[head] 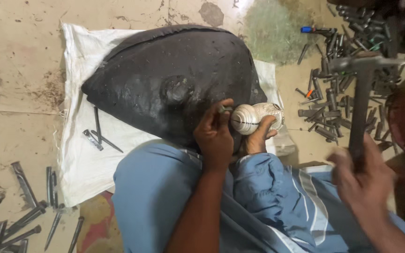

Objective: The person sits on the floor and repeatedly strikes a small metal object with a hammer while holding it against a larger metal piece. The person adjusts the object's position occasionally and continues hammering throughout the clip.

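Blur smears right hand (359,175) gripping hammer (361,93); left hand (214,133) hides punch.

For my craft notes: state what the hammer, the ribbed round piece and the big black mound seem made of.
Hammer: dull grey metal, probably iron; handle material unclear.
Ribbed round piece: pale shiny metal, likely silver or brass; engraved lines glint.
Black mound: matte, pitch-like or tarry; uncertain.

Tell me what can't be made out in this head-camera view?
- Punch tip: the left hand covers the thin tool against the pale ridged metal ornament.
- Ornament's underside: hidden by a foot.
- Raised right hand and dark metal hammer: motion-blurred.
- Scattered dark steel punches: too small to tell apart; some cut by the top edge.
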